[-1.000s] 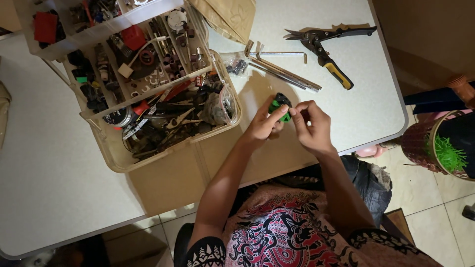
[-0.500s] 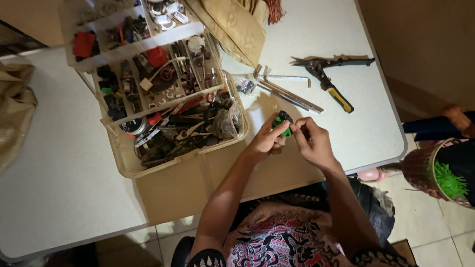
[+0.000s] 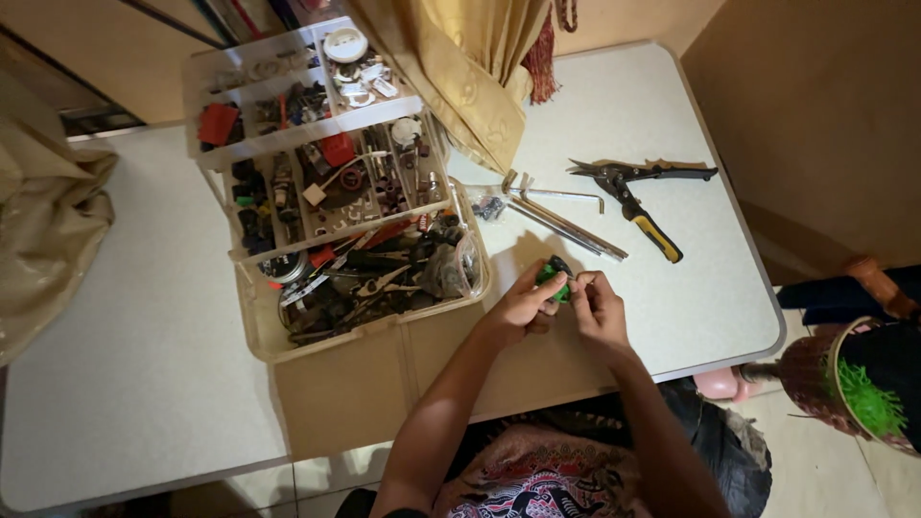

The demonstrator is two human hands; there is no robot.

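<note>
A pale table (image 3: 144,384) stood against a wall, a yellow curtain (image 3: 460,77) hanging onto its far edge and a cloth (image 3: 48,230) slumped on the left. A clear tool box (image 3: 365,288) sat open near the middle, its tray (image 3: 307,125) of small parts tilted up behind the tangle of tools below.

Just right of the box, above the near edge of the table, both hands met around a small green part (image 3: 552,281). The left hand (image 3: 518,312) had its fingers closed round the part from the left and below. The right hand (image 3: 597,309) pinched at the part's right side with its fingertips; whether it held something of its own could not be told. The part lay between the two sets of fingertips, too covered to show a long axis, and both hands were equally close to it.

Beyond the hands lay metal rods (image 3: 566,221) and snips (image 3: 638,197), well apart from either hand.
</note>
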